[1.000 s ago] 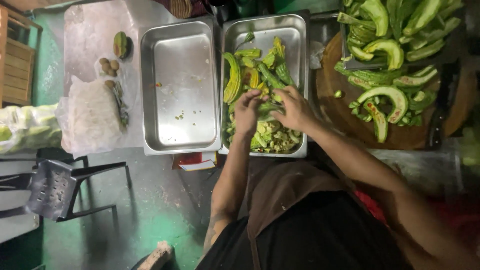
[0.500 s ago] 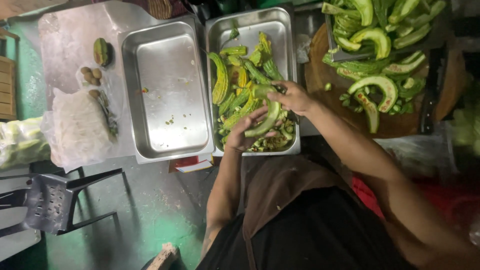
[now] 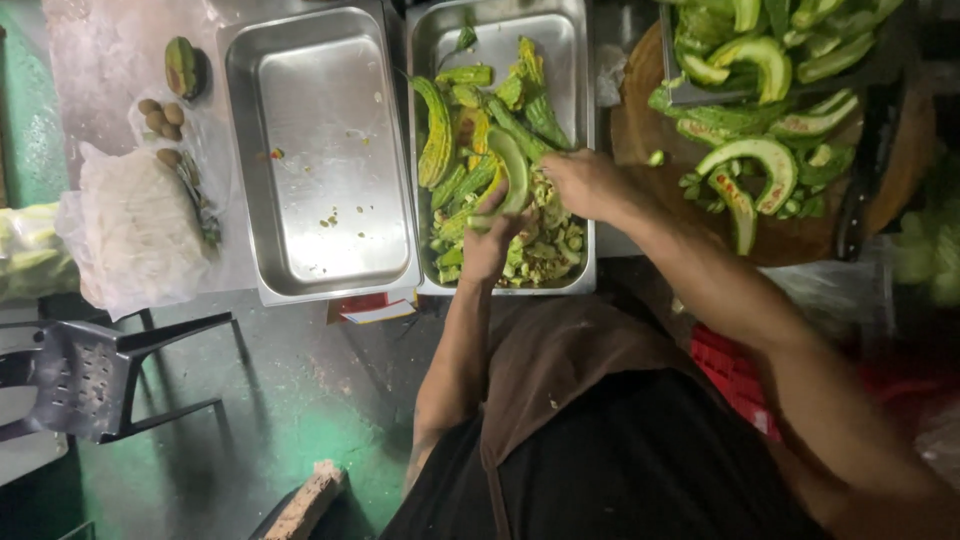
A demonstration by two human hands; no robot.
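The left hand (image 3: 490,245) grips a gourd half (image 3: 512,180) over the right tray (image 3: 580,60), already holding many pieces. The right hand (image 3: 585,185) rests open there. Many halves (image 3: 760,160) remain on the board (image 3: 640,130).

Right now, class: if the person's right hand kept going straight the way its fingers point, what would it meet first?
The right hand points leftward over the steel tray of cut green gourd. It would first meet the long curved green gourd half that the left hand holds up, though depth is unclear.
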